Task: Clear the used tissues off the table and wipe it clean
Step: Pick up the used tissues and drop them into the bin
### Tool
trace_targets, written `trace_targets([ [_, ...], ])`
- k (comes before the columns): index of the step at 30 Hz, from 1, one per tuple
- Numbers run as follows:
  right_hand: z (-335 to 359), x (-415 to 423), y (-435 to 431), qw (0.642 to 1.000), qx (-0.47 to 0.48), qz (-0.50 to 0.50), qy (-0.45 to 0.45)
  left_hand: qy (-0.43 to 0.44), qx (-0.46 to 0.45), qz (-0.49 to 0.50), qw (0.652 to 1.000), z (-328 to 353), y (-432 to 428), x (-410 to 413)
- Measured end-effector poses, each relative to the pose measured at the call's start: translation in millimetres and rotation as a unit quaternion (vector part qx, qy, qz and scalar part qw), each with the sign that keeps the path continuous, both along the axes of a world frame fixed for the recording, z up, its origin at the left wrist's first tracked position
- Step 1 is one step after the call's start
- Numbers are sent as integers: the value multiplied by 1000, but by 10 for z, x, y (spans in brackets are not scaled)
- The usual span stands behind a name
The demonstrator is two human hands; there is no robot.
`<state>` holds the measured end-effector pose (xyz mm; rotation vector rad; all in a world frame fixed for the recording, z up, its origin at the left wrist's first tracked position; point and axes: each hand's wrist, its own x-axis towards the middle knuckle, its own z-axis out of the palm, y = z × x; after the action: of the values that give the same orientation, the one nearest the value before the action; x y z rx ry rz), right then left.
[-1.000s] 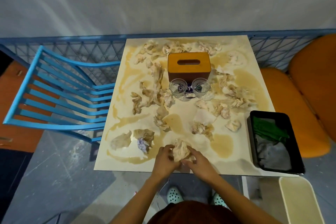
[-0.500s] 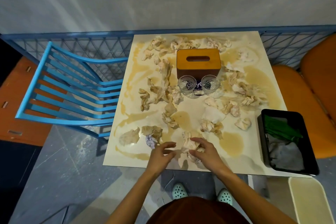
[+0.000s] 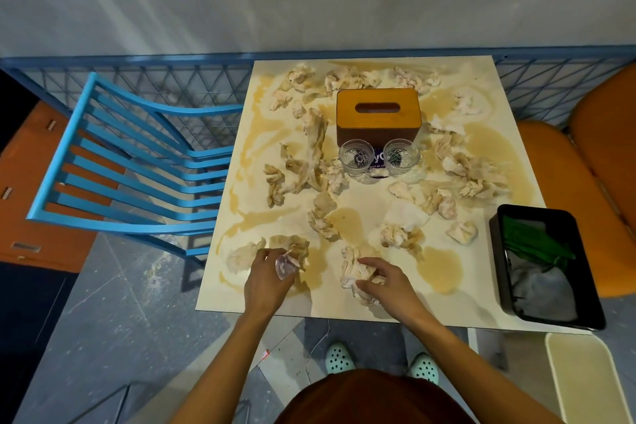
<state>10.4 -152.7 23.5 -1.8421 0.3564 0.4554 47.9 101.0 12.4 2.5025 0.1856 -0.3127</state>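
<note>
A cream square table (image 3: 509,306) is smeared with brown liquid and strewn with several crumpled, stained tissues. My right hand (image 3: 387,280) grips a wad of tissues (image 3: 354,268) near the front edge. To its left, my left hand (image 3: 266,280) closes on a small purplish-white tissue (image 3: 285,265), right beside a stained tissue (image 3: 290,246) and a paler one (image 3: 241,256). More tissues lie around the middle (image 3: 321,222) and along the far edge (image 3: 344,77).
An orange tissue box (image 3: 378,113) stands at the back centre with two glass cups (image 3: 356,157) (image 3: 401,155) in front. A black tray (image 3: 547,262) holding green and grey cloths sits at the right edge. A cream bin (image 3: 585,375) stands below it. Blue chair (image 3: 137,162) left, orange seats (image 3: 585,182) right.
My left hand left the wad both hands held and moved left onto the purplish tissue. My right hand kept the wad. The view shifted, so the table sits further right.
</note>
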Motion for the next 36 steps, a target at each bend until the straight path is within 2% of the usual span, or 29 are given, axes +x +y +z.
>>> trace_targets([
  [4,11,-7,-8,1000,-5,5,2,43,48,-5,998,-132,30,15],
  [11,1,-94,12,1000,1,-2,20,40,28,24,998,-234,25,26],
  [17,6,-136,27,999,16,-22,39,9,-34,68,997,-169,134,47],
  [22,71,-222,-91,999,14,-34,34,-2,-134,65,989,10,-23,-128],
  [28,127,-502,-505,998,14,-68,11,32,-194,-19,980,147,-690,-335],
  [36,99,-1301,-1520,988,-3,-142,53,107,-194,-165,961,168,-2041,-718],
])
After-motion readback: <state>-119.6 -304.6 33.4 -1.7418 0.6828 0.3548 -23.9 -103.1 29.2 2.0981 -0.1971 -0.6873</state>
